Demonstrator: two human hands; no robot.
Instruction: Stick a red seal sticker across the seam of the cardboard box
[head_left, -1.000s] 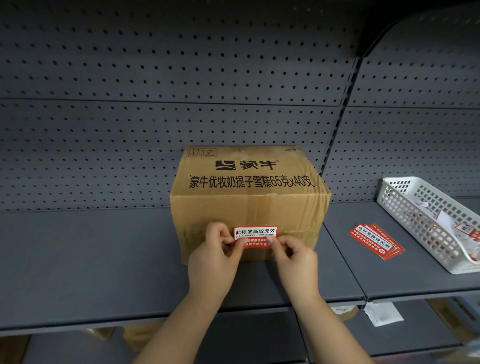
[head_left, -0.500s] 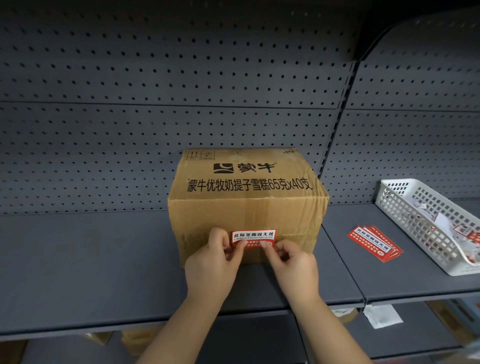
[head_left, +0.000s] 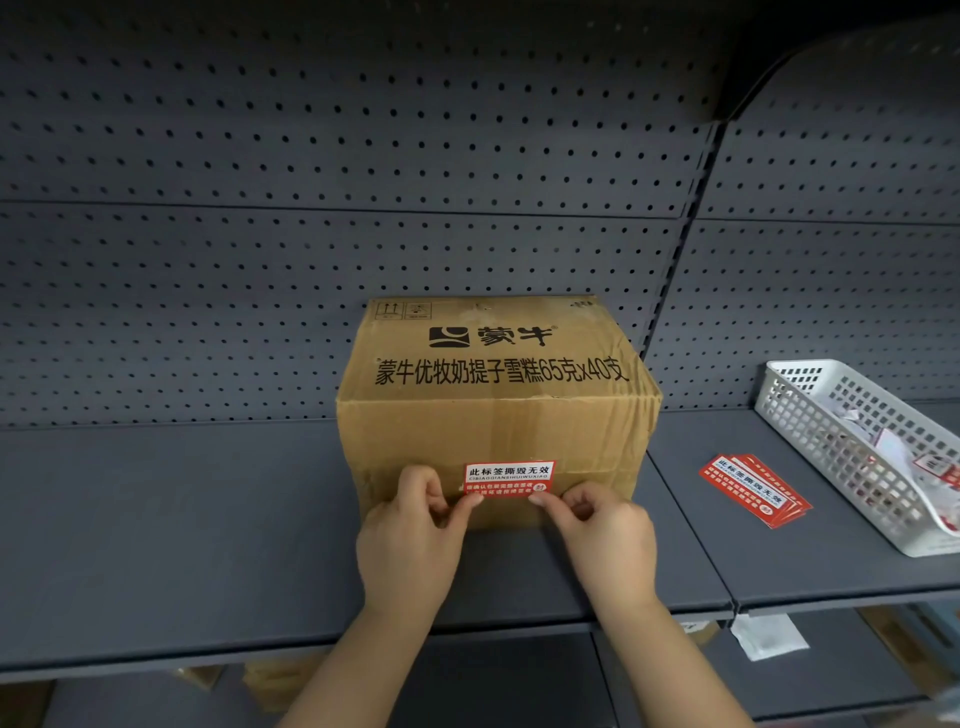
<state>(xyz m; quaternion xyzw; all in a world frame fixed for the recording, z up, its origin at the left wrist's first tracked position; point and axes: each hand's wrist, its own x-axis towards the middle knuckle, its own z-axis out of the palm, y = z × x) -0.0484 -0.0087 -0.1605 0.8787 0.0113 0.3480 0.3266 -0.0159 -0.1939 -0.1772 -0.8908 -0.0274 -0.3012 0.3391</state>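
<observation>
A brown cardboard box (head_left: 498, 410) with black printed characters stands on the grey shelf (head_left: 182, 519). A red and white seal sticker (head_left: 509, 478) lies on the box's front face, over the horizontal seam. My left hand (head_left: 410, 540) has its thumb tip on the sticker's lower left corner. My right hand (head_left: 602, 540) has its thumb tip on the lower right corner. On both hands the other fingers are curled in. The seam under the sticker is hidden.
A small stack of red sticker sheets (head_left: 753, 488) lies on the shelf to the right of the box. A white perforated basket (head_left: 862, 447) with papers stands at the far right. Perforated grey back panels rise behind. Lower shelves hold cardboard and a white packet (head_left: 769, 636).
The sticker's upper edge has gone flat on the box, and my thumbs have slid down to its lower corners. My view has shifted slightly.
</observation>
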